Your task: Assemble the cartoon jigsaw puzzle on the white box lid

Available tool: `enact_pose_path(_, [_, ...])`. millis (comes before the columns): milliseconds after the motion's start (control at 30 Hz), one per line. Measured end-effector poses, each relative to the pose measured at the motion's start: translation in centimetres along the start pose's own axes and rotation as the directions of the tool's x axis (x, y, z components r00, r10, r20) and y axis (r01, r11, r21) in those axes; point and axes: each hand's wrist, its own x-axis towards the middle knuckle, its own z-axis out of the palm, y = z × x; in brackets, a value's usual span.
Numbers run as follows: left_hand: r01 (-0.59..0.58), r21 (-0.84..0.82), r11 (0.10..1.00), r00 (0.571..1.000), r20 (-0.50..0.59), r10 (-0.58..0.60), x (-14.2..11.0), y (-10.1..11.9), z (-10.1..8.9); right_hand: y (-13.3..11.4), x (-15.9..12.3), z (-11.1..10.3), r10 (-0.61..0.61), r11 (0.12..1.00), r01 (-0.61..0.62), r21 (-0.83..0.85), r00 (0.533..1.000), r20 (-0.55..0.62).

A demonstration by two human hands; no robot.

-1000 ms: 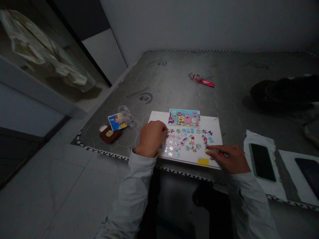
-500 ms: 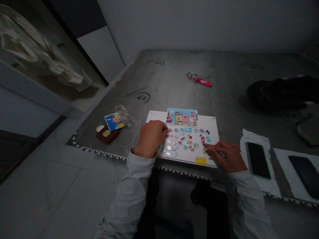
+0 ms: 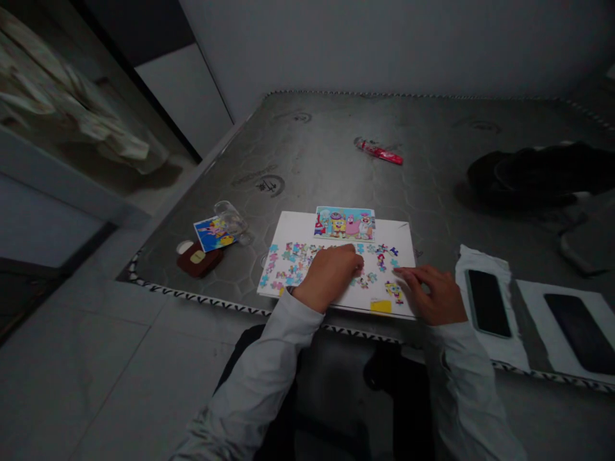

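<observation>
A white board (image 3: 346, 303) lies at the table's front edge with many loose jigsaw puzzle pieces (image 3: 292, 253) spread over it. My left hand (image 3: 330, 272) reaches over the middle of the board and covers some pieces. Its fingers are curled down and closed; what they hold, if anything, is hidden. My right hand (image 3: 436, 296) rests by the board's right edge, index finger stretched out over it, nothing visible at the fingertips. Just below that fingertip sits a joined yellow cluster of pieces (image 3: 394, 292). A cartoon picture card (image 3: 344, 224) lies along the board's back edge.
Left of the board are a brown case (image 3: 199, 259), a blue picture card (image 3: 211, 235) and a clear plastic container (image 3: 231, 223). Two phones, one green-edged (image 3: 488, 302) and one dark (image 3: 581, 331), lie right. A red wrapper (image 3: 379, 152) and a black object (image 3: 523, 176) lie farther back.
My left hand has moved right, from the pieces on the board's left to its middle, uncovering the left pieces. My right index finger has risen slightly off the yellow cluster. The view has shifted slightly.
</observation>
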Motion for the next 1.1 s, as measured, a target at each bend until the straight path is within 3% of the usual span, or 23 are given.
enact_pose_path(167, [0.013, 0.01, 1.0, 1.0, -0.001, -0.013, 0.3, 0.2, 0.6, 0.6, -0.3, -0.1, 0.019, 1.0, -0.019, -0.004, 0.999, 0.046])
enact_pose_path(733, [0.038, -0.073, 0.997, 0.999, -0.01, -0.039, 0.4, 0.3, 0.5, 1.0, -0.6, -0.6, 0.064, 0.998, -0.064, 0.01, 0.997, 0.037])
enact_pose_path(967, [-0.007, -0.286, 0.958, 0.997, -0.076, -0.015, 0.1, 2.8, 0.0, -0.3, -0.4, -0.8, 0.108, 0.981, -0.108, 0.163, 0.994, 0.011])
enact_pose_path(1100, [-0.007, -0.347, 0.938, 0.997, -0.069, -0.017, 0.0, 4.4, 0.7, -0.8, -0.2, -1.1, 0.082, 0.964, -0.097, 0.248, 0.994, 0.07])
